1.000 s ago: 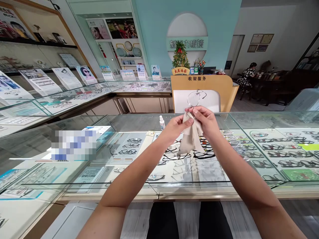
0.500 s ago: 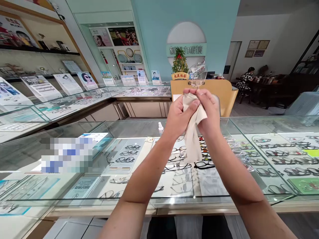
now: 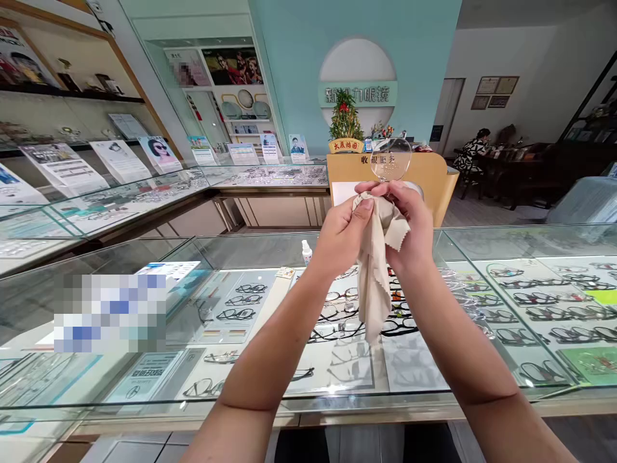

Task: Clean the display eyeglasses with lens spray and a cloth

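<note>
The lens is up in the air over the middle of the glass table, its lower edge pinched by the closed fingers of the right hand. The left hand fingers grip a beige cloth that hangs between the hands. A small bottle stands near the table's far edge.

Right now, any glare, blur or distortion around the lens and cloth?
Head view: cloth and lens are sharp; the fisheye bows the glass counter edge; reflections veil its left panes; a pixelated block masks part of it.
</note>
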### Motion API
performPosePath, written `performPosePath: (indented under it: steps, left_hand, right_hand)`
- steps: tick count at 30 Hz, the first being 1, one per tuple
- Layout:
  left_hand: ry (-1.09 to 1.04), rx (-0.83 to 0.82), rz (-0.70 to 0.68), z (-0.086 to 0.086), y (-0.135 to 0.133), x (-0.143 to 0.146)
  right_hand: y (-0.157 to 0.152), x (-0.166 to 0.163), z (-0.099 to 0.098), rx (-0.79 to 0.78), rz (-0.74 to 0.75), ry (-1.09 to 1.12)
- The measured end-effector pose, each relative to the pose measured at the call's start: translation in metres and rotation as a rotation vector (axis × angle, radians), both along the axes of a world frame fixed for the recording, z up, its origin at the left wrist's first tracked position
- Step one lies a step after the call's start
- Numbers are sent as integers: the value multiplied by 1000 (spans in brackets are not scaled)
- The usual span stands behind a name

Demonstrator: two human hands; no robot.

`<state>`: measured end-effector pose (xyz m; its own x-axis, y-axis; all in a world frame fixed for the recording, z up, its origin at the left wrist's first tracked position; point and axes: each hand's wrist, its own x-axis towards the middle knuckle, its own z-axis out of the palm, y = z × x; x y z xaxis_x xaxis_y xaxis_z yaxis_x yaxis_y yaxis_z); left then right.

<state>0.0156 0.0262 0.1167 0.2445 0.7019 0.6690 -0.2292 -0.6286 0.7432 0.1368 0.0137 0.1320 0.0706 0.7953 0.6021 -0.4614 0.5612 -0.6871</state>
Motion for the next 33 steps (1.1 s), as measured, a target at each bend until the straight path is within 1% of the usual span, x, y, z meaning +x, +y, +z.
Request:
performPosePath:
  steps: [3, 5, 7, 9, 13, 16, 18, 20, 25, 29, 33]
  left_hand:
    - [112, -32, -145, 4, 5, -12]
    - [124, -40, -179, 5, 7, -15]
    - [75, -34, -135, 2, 8, -11]
    - [8, -18, -56, -2, 9, -6]
    - [-40, 69, 86, -9, 11, 2]
    - [-58, 120, 201, -10, 11, 3]
    - [-79, 124, 248, -9, 10, 3]
    - [-80, 108, 258, -6, 9, 1]
    - [28, 14, 165, 2, 15, -16]
    - [-6, -47, 193, 4, 26, -34]
    - [-24, -112, 202, 6, 30, -44]
  right_hand:
    - [6, 3, -1, -16, 23, 33]
    - [10, 2, -3, -8, 42, 50]
    - [12, 1, -4, -6, 61, 53]
    - [12, 0, -5, -12, 75, 34]
    - [9, 0, -4, -22, 92, -61]
    - [8, 1, -3, -29, 93, -118]
    - [8, 1, -3, -41, 92, -143]
    - [9, 3, -2, -51, 91, -156]
    - [9, 17, 4, -9, 56, -213]
    - [6, 36, 12, -28, -3, -307]
    - [6, 49, 13, -68, 65, -455]
